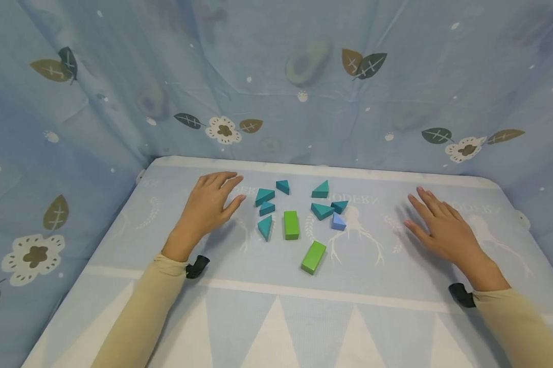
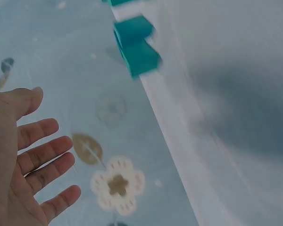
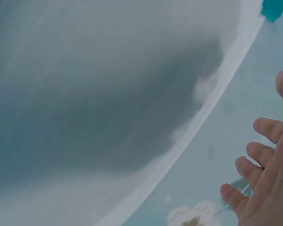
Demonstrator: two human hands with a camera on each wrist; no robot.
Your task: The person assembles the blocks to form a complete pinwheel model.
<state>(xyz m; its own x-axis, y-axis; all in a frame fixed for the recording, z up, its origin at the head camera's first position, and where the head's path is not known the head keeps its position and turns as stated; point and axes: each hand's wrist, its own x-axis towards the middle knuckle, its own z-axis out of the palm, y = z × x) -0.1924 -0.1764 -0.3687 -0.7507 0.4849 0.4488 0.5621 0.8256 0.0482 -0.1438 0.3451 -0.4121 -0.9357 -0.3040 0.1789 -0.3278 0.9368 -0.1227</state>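
Observation:
My left hand (image 1: pixel 207 202) hovers left of the blocks with its fingers spread loosely and nothing in them; the left wrist view shows its palm (image 2: pixel 14 188). Nearest to it are several teal triangular blocks, among them one (image 1: pixel 265 196) by the thumb and another (image 1: pixel 265 227) closer to me. Further right lie more teal triangular blocks (image 1: pixel 321 210) and a small blue triangular block (image 1: pixel 338 222). Two green rectangular blocks, one upright in view (image 1: pixel 291 225) and one slanted (image 1: pixel 313 257), lie between and in front. My right hand (image 1: pixel 442 225) is held apart from the blocks, fingers extended, holding nothing.
A pale blue and white patterned cloth covers the table (image 1: pixel 276 327). Behind and at the sides hangs a blue curtain (image 1: pixel 276 66) printed with leaves and flowers, close to the table's far edge. Black wrist straps (image 1: pixel 197 267) show at both cuffs.

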